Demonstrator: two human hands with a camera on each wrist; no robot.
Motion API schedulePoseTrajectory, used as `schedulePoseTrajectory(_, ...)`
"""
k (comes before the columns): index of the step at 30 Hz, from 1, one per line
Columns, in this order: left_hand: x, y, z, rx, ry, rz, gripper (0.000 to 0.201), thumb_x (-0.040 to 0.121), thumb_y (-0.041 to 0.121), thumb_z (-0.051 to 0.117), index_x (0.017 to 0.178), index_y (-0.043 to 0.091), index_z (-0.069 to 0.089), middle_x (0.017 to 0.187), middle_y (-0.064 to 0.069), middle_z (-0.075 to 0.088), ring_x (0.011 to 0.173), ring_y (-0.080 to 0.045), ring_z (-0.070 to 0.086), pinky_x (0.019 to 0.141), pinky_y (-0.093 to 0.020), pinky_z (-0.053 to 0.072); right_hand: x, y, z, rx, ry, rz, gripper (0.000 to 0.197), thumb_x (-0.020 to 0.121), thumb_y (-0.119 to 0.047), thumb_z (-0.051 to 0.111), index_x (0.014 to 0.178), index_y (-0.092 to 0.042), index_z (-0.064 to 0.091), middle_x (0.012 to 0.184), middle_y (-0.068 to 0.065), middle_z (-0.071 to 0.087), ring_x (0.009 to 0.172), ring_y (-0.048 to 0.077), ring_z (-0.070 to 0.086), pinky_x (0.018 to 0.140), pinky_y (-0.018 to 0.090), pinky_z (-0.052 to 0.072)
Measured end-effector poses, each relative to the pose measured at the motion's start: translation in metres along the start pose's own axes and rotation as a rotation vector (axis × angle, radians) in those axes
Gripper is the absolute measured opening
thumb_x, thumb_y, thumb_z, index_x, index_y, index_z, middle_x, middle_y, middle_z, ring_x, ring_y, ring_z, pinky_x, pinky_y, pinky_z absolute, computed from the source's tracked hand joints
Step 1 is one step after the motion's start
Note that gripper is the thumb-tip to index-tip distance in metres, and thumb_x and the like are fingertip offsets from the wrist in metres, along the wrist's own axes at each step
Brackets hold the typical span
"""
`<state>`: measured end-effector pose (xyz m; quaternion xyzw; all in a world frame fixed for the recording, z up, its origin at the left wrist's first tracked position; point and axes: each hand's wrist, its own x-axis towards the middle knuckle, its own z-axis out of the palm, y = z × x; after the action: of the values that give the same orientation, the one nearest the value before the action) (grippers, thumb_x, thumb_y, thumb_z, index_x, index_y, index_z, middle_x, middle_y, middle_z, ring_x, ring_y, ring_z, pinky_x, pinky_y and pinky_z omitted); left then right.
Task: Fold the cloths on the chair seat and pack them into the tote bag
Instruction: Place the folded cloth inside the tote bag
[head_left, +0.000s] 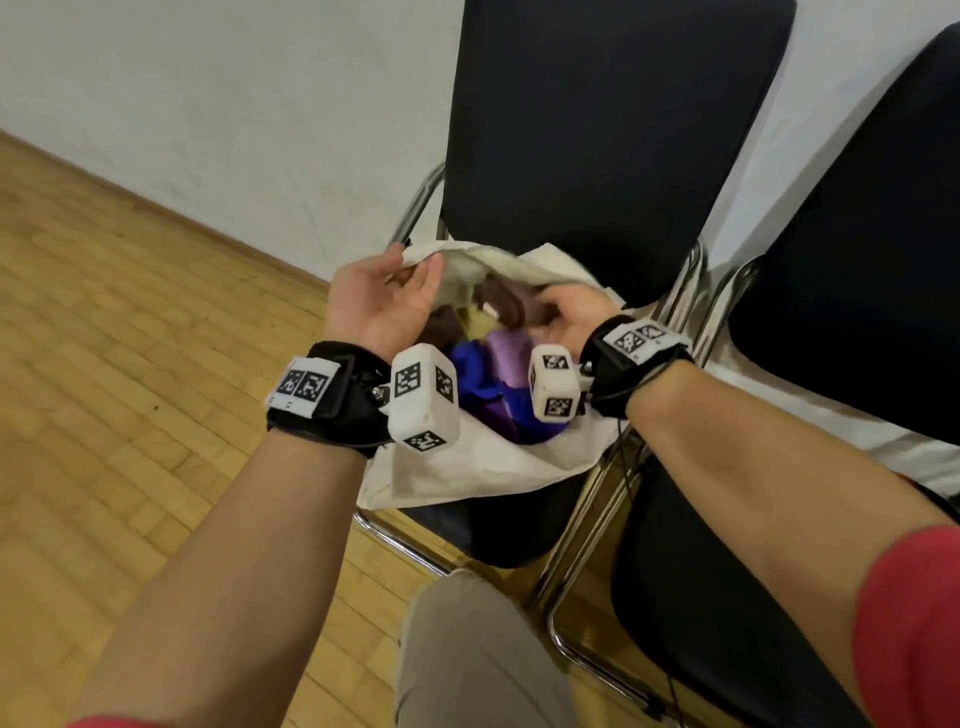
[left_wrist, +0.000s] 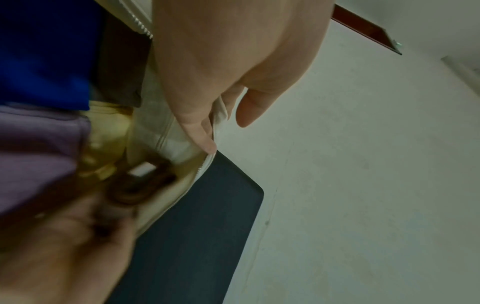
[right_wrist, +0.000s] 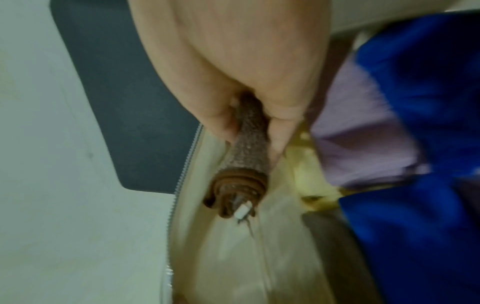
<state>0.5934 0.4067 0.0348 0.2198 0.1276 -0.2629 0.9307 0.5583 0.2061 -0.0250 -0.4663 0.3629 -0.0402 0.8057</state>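
On the black chair seat (head_left: 498, 535) sits the cream tote bag (head_left: 467, 473), its mouth towards us, and we are at the packing step: our right hand (head_left: 563, 312) carries a rolled brown cloth (right_wrist: 246, 156) into the opening while our left hand (head_left: 374, 301) holds the bag's upper rim up and away.

To do this well, we judge that the roll should go in end first, down into the free pocket along the bag's far wall, beside the cloths already inside: a blue cloth (head_left: 478, 374), a lilac cloth (head_left: 506, 348) and a pale yellow cloth (right_wrist: 309, 176), which looks to lie beneath them. The left hand should keep the rim taut so the zipper edge (right_wrist: 182, 179) does not snag the roll, and the right should let go only once the roll is bedded, or it may spring loose.

As for the grip: the right hand's is narrow, with its fingers (right_wrist: 280, 133) and thumb wrapped round the middle of the roll, whose coiled end and small white tag (right_wrist: 242, 211) stick out past them. The left hand's is a light pinch, its thumb (left_wrist: 202, 131) inside the rim with canvas caught against the fingers.
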Motion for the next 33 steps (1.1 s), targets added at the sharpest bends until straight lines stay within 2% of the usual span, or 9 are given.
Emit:
schedulePoseTrajectory(3,0.000,0.001,-0.002,-0.003,-0.033,-0.002,0.034,0.095,-0.010,0.043,0.127,-0.005,0.050,0.114,-0.022,0.052,0.125,-0.038,0.054,0.102,-0.047,0.048,0.018,-0.014,0.011,0.097,0.071,-0.169,0.033,0.093,0.010,0.048,0.114,-0.010,0.063,0.108,0.019,0.068,0.088,0.030,0.070,0.053,0.040,0.059)
schedulePoseTrajectory(6,0.004,0.002,-0.003,-0.027,-0.040,0.008,0.043,0.093,-0.012,0.041,0.136,-0.005,0.046,0.120,-0.023,0.053,0.126,-0.040,0.053,0.100,-0.047,0.050,0.038,0.010,0.014,-0.018,0.105,-0.144,0.039,0.090,0.008,0.052,0.125,-0.008,0.060,0.109,0.015,0.067,0.088,0.028,0.068,0.052,0.036,0.056)
schedulePoseTrajectory(9,0.005,0.004,-0.004,-0.044,-0.085,-0.002,0.042,0.092,-0.012,0.042,0.134,-0.005,0.047,0.126,-0.021,0.050,0.126,-0.040,0.053,0.101,-0.048,0.050,0.081,0.045,0.003,-0.194,0.118,-0.034,0.047,0.085,0.005,0.057,0.123,-0.022,0.059,0.125,0.011,0.061,0.107,0.031,0.062,0.068,0.043,0.058)
schedulePoseTrajectory(11,0.006,0.005,-0.005,-0.042,-0.104,-0.006,0.041,0.092,-0.012,0.043,0.132,-0.006,0.048,0.126,-0.019,0.046,0.128,-0.040,0.052,0.100,-0.048,0.050,0.083,0.049,0.005,-0.270,0.087,-0.038,0.041,0.087,0.004,0.055,0.119,-0.022,0.058,0.130,0.012,0.057,0.099,0.025,0.061,0.076,0.042,0.057)
schedulePoseTrajectory(15,0.008,0.006,-0.009,-0.015,-0.118,-0.023,0.036,0.093,-0.011,0.043,0.129,-0.005,0.049,0.128,-0.019,0.048,0.123,-0.042,0.055,0.105,-0.048,0.047,0.069,0.025,0.020,-0.205,0.190,-0.237,0.034,0.091,0.002,0.055,0.124,-0.005,0.060,0.089,0.003,0.061,0.072,0.014,0.060,0.066,0.030,0.055)
schedulePoseTrajectory(22,0.015,0.007,-0.017,0.000,-0.105,-0.020,0.037,0.091,-0.010,0.045,0.127,-0.007,0.053,0.118,-0.016,0.048,0.121,-0.043,0.058,0.103,-0.048,0.049,0.087,0.057,0.027,-0.224,0.284,-0.174,0.055,0.092,0.000,0.052,0.144,-0.017,0.052,0.140,0.011,0.057,0.124,0.032,0.055,0.107,0.043,0.046)
schedulePoseTrajectory(26,0.016,0.006,-0.019,0.028,-0.114,-0.026,0.040,0.092,-0.010,0.044,0.130,-0.006,0.052,0.113,-0.020,0.055,0.120,-0.044,0.058,0.105,-0.048,0.048,0.115,0.056,0.032,-0.208,0.276,-0.202,0.061,0.087,0.001,0.057,0.142,-0.026,0.053,0.130,0.005,0.063,0.113,0.028,0.062,0.096,0.042,0.053)
schedulePoseTrajectory(30,0.016,0.001,-0.021,0.046,-0.114,-0.030,0.044,0.092,-0.009,0.044,0.136,-0.006,0.049,0.113,-0.020,0.056,0.120,-0.043,0.059,0.106,-0.048,0.047,0.188,0.070,0.010,-0.425,0.249,-0.096,0.071,0.076,-0.029,0.071,0.142,-0.039,0.046,0.133,0.005,0.058,0.118,0.034,0.060,0.099,0.050,0.052)
schedulePoseTrajectory(33,0.017,-0.001,-0.024,0.063,-0.108,-0.026,0.046,0.092,-0.008,0.046,0.137,-0.005,0.048,0.133,-0.022,0.053,0.119,-0.043,0.060,0.105,-0.047,0.048,0.137,0.057,0.025,-0.442,0.137,-0.081,0.071,0.087,-0.009,0.065,0.147,-0.033,0.037,0.126,0.015,0.061,0.103,0.041,0.067,0.083,0.059,0.057)
